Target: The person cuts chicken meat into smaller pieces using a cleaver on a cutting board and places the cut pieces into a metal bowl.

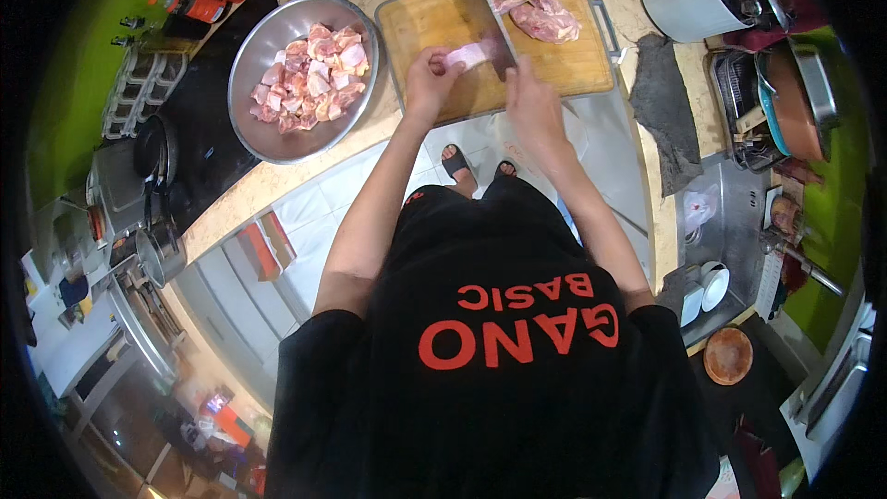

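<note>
My left hand (428,83) pinches one end of a strip of raw chicken meat (468,55) over a wooden cutting board (429,21) with a grey rim. In my right hand (532,100) is a cleaver (485,21), its broad blade pointing away from me. The blade stands across the far end of the strip; whether it has cut in, I cannot tell. Right of the blade, a larger piece of raw chicken (544,14) lies on the board. To the left, a steel bowl (242,76) holds several chunks of cut raw chicken (315,80).
A black cooktop (208,104) and sauce bottles (201,5) are on the left. A grey cloth (665,107) lies right of the board, below a white utensil bin (682,3). Further right are a dish rack (738,111) and a steel sink (738,222).
</note>
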A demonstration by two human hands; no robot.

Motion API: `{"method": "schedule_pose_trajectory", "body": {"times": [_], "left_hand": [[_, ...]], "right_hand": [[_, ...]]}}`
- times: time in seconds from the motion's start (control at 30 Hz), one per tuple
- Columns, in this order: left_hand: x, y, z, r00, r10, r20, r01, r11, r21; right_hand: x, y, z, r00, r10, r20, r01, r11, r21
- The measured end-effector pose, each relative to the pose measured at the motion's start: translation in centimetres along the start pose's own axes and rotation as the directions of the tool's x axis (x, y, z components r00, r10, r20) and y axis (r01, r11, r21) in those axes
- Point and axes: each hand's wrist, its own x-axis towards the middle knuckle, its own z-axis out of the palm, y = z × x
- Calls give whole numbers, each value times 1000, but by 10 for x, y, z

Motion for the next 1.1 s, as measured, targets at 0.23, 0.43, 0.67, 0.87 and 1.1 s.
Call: {"method": "schedule_pose_trajectory", "body": {"times": [0.23,0.43,0.67,0.87,1.1], "left_hand": [[-8,-21,-1,995,104,0,-103,981,-164],[-16,-9,-5,999,42,15,-41,996,-80],[-11,-14,-5,999,33,35,-32,999,-23],[-12,-11,-6,1000,3,19,-2,1000,-21],[-10,-14,-6,997,56,49,-53,997,-58]], "right_hand": [[5,7,19,999,-33,1,33,999,-33],[0,-5,14,996,-82,-25,79,990,-115],[6,4,23,993,-121,-10,119,987,-106],[15,-15,5,993,-11,114,28,988,-149],[12,3,19,995,-96,32,99,987,-130]]}}
